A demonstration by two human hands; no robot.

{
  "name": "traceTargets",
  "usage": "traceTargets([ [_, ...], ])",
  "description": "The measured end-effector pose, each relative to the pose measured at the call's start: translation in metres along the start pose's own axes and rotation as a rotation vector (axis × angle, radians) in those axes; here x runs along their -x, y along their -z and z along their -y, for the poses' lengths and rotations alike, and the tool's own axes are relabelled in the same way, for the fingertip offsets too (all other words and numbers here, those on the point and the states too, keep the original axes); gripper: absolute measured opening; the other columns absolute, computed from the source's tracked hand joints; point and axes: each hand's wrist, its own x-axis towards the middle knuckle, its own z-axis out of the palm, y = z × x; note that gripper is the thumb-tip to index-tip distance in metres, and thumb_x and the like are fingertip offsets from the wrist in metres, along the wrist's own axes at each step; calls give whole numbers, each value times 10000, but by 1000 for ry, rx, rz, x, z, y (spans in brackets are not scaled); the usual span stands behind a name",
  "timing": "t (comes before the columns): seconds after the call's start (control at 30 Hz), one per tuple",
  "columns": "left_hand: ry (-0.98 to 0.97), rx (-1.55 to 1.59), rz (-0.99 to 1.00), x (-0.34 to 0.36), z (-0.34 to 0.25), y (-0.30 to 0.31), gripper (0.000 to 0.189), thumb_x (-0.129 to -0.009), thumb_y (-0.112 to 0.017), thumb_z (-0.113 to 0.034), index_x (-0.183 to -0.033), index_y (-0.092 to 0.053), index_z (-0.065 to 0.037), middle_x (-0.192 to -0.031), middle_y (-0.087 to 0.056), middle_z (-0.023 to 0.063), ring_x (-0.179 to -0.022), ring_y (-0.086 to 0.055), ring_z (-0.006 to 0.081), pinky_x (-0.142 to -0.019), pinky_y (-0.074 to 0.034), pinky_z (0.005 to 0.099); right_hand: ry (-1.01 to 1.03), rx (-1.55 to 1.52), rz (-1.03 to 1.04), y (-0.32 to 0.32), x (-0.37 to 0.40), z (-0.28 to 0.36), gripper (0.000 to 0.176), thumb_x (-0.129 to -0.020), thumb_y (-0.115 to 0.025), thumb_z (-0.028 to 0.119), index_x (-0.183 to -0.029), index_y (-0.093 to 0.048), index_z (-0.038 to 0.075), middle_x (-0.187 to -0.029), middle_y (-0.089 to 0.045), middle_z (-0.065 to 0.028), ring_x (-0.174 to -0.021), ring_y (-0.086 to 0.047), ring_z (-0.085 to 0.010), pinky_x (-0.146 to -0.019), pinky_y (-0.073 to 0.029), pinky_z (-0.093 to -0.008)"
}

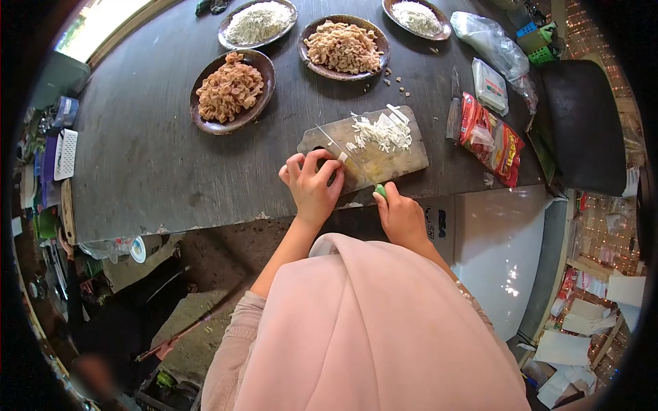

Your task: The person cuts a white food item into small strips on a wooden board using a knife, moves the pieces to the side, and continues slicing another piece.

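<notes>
Fingers first: the left hand (312, 185) sits curled at the near left corner of the cutting board (404, 164). Its fingertips are bunched together and pressed down on a small white piece (340, 157) that peeps out just past them. The right hand (401, 218) is closed round the green handle (380, 191) of a knife (343, 152), just off the board's near edge.

Take 12 o'clock as straight across the bench (151, 157) from the person. The blade runs from that handle toward about 10 o'clock, a thin pale line slanting over the board. It passes right beside the left fingertips on their 3 o'clock side. So the white piece lies at roughly 11 o'clock from the right hand and tight against the left hand, which is much the nearer of the two.

From where I stand the blade is too thin to tell whether its edge touches the piece or only lies beside it. The piece's long axis can't be read either, since the fingers cover most of it.

Further up the board, at about 1 o'clock from the left hand, lies a loose heap of white strips (384, 131), pointing every which way and well apart from the fingers. A bowl of brown pieces (229, 89) stands at 11 o'clock beyond the board, and a red packet (495, 140) lies off its 3 o'clock end.
</notes>
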Motion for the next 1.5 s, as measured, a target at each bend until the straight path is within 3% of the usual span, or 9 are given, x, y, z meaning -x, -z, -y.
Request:
traceTargets([
  [0.87, 190, 99, 21, -5, -5, -1, 110, -773, -824, -199, -863, -761, -198, -1035, -625, -48, -1092, -472, 246, -943, -305, 442, -49, -25, 38, -3, 6, -12, 283, -1040, -541, 326, -954, -501, 60, -685, -654, -223, -682, -656, -467, -582, -494, -568],
  [1.5, 195, 167, -2, -2, -2, -4, 134, -745, -826, -157, -846, -743, -184, -1053, -619, -35, -1106, -465, 258, -950, -314, 450, -1, 23, 28, 2, 3, -13, 276, -1031, -555, 327, -941, -503, 71, -673, -656, -193, -659, -662, -436, -569, -496, -541],
])
